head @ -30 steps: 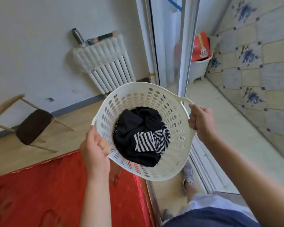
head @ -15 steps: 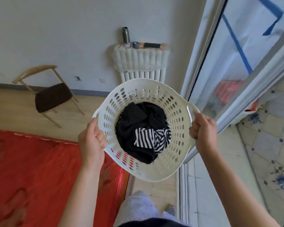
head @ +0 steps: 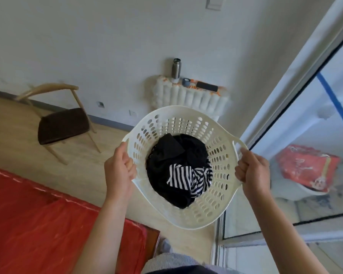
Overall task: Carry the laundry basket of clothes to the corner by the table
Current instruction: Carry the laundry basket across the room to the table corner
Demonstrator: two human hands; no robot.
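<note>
A round white laundry basket [head: 218, 153] with perforated walls hangs in the air in front of me, above the wooden floor. Black clothes [head: 166, 155] and a black-and-white striped garment [head: 184, 175] lie bunched in its bottom. My left hand [head: 118, 171] grips the basket's left rim. My right hand [head: 252, 171] is closed around the right handle. The basket tilts slightly toward me.
A red-covered surface [head: 38, 224] fills the lower left. A wooden chair [head: 61, 125] with a dark seat stands by the wall. A white radiator [head: 190, 99] with a metal flask [head: 176, 69] sits straight ahead. A glass sliding door [head: 305, 135] lies to the right.
The view has swung left across the room: the glass door slid toward the right edge, the chair and radiator came toward the middle. Both hands kept their hold on the basket.
</note>
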